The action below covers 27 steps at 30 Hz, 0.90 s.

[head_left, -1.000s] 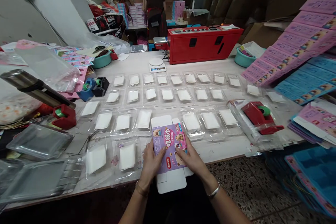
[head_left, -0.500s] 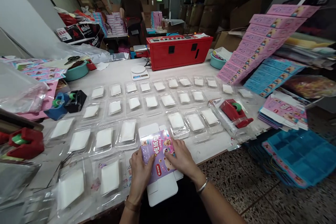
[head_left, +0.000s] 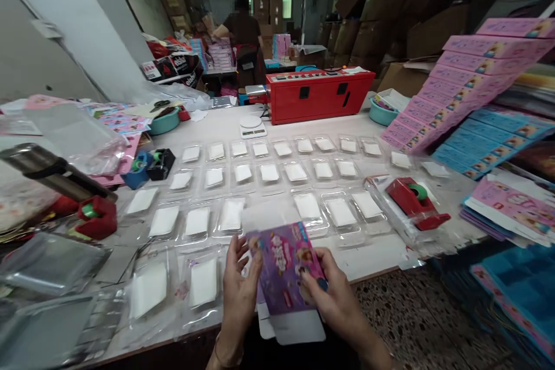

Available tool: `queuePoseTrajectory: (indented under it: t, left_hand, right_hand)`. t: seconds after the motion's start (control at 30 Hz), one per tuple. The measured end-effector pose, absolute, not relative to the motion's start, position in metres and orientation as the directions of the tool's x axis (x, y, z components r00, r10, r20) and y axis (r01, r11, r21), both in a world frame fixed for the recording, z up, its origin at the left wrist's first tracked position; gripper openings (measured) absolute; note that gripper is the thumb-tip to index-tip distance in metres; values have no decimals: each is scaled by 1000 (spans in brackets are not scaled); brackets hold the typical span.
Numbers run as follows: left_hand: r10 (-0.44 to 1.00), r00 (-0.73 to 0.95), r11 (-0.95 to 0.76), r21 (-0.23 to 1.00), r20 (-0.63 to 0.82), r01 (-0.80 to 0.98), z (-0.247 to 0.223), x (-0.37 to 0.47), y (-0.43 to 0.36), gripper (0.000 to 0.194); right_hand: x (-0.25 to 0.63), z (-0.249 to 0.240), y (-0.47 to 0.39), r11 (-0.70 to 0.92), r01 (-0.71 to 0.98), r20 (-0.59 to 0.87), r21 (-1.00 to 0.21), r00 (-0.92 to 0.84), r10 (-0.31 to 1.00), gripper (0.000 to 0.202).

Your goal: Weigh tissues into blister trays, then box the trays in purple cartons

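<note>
A purple printed cardboard box (head_left: pixel 284 272), with white flaps hanging out at its lower end, is held tilted up over the table's near edge. My left hand (head_left: pixel 243 274) grips its left side, thumb towards the front and fingers behind. Around its right edge my right hand (head_left: pixel 332 289) is closed, thumb on the printed face. Beyond and to the left lie clear plastic trays, each with a white pad on top; the closest is a tray with a white pad (head_left: pixel 203 282) just left of my left hand. The fingers behind the box are partly hidden.
Rows of packed trays (head_left: pixel 269 172) cover the white table. Red tape dispensers stand right (head_left: pixel 416 202) and left (head_left: pixel 96 217). Behind are a white scale (head_left: pixel 252 126), a red machine (head_left: pixel 318 98) and a person (head_left: pixel 248 34). Pink boxes (head_left: pixel 455 81) are stacked at right.
The box has been raised off the table and tipped up, its white upper flaps no longer showing. Both hands moved with it. The camera view has swung left.
</note>
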<state>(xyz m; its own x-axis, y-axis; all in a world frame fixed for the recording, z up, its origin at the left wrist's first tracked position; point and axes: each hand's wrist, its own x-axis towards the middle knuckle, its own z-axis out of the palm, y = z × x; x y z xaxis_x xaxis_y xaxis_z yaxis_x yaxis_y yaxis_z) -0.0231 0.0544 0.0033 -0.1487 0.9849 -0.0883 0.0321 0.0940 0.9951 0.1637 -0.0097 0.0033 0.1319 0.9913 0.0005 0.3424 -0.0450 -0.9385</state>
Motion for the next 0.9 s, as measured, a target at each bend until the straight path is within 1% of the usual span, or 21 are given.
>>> queuePoseTrajectory:
  t: [0.03,0.07,0.13,0.17,0.23,0.3,0.33,0.4,0.5,0.57,0.6,0.63,0.7,0.77,0.8,0.83,0.9]
  left_hand:
    - [992,-82,87,992,-95,-91,19,-21,56,71]
    - [995,-49,75,975,-87,-211,35,-17,57,66]
    - [997,-43,38,931,-58,-362,61,-9,58,56]
    - [997,-63,15,915,-44,-403,71,-5,58,50]
    - [994,-109,-28,899,-22,-436,83,1,58,39]
    - [993,-116,-35,896,-18,-443,89,3,57,33]
    - [996,-90,-18,897,-24,-441,91,1,57,33]
    - [999,3,46,907,-50,-419,93,-3,56,37]
    - [980,152,175,909,-126,-378,95,-11,53,48]
    - [977,158,196,909,-147,-367,98,-13,50,56]
    - [985,121,160,925,-126,-345,99,-13,49,59]
    - [996,49,82,952,-71,-296,101,-12,48,62]
    - [984,-126,-136,986,124,-97,104,-11,48,64]
    - [926,-216,-293,950,311,110,108,-10,50,60]
    - [901,-232,-336,928,367,163,109,-10,52,57]
    - [890,-227,-361,916,395,177,111,-11,53,55]
    - [914,-148,-361,925,377,121,116,-12,54,55]
  right_hand:
    - [165,13,-16,9,347,27,-938,47,999,30]
    - [165,23,-21,77,363,71,-929,-30,997,36]
    - [164,43,-27,200,375,166,-905,-119,979,55]
    - [161,53,-28,230,360,200,-904,-120,972,64]
    - [154,71,-28,240,323,229,-915,-73,971,75]
    - [148,85,-26,251,300,253,-920,-33,967,77]
    - [147,90,-25,262,296,263,-918,-38,964,77]
    - [150,96,-21,268,283,262,-921,-60,963,77]
    - [156,94,-14,214,205,208,-955,-50,977,78]
    - [154,87,-10,179,166,178,-970,-21,984,76]
    - [150,82,-9,175,174,178,-969,5,984,73]
    - [144,77,-8,180,199,193,-963,49,980,69]
    - [132,69,-10,207,264,256,-942,170,951,61]
    - [124,66,-13,242,273,315,-931,267,911,56]
    - [123,66,-15,259,244,320,-935,259,911,56]
    - [126,68,-15,276,201,315,-940,197,928,56]
    - [136,76,-13,308,110,309,-945,-9,951,59]
